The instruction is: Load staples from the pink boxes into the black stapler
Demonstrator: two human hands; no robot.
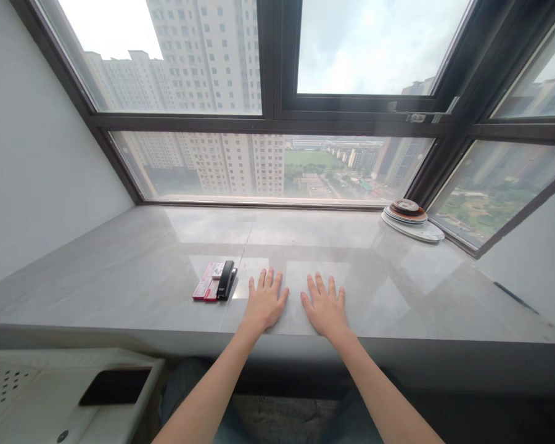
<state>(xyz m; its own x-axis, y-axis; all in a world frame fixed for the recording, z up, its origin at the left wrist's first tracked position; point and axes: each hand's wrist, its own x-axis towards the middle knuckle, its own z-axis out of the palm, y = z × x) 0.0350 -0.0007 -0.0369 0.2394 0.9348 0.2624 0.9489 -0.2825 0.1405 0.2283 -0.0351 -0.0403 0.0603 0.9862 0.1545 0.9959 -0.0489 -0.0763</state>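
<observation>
Both hands rest palm down on a glossy grey window sill [120, 265], fingers spread and pointing towards the window. My left hand [265, 302] holds nothing; just to its left lies a black stapler [226, 281]. Beside the stapler, and touching or nearly touching it, are several small red-and-white boxes [207, 285], their print too small to read. My right hand [325, 305] is likewise flat on the sill and holds nothing. A gap of bare sill separates the two hands.
Plates or lids of several sizes are stacked [411, 221] in the sill's far right corner. A dark-framed window [271, 126] rises behind the sill. At the lower left stands a white plastic piece [41, 388] with a dark phone-like rectangle [115, 386] on it.
</observation>
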